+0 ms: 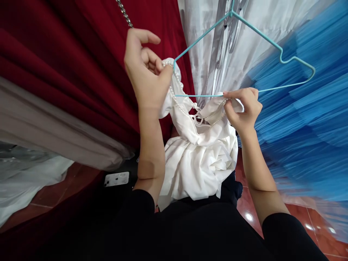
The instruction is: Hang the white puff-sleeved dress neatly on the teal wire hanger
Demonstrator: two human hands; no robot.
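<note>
A white dress (190, 159) with pearl beading along its neckline hangs in front of my body, its lower part bunched near my lap. The left end of a light blue wire hanger (202, 36) sits at one shoulder of the dress. There my left hand (146, 69) pinches the beaded edge between thumb and fingers. My right hand (244, 107) grips the other shoulder of the dress, its fingertips against the hanger's bottom bar. The hanger's right end sticks out free of the cloth beyond that hand. White ties cross at the neck opening.
Red fabric (108, 72) hangs on the left, with greyish cloth (54, 123) beneath it. Blue tulle (304, 119) fills the right side. White drapes (201, 36) and metal rails stand behind. A phone (116, 179) lies on a dark surface at left.
</note>
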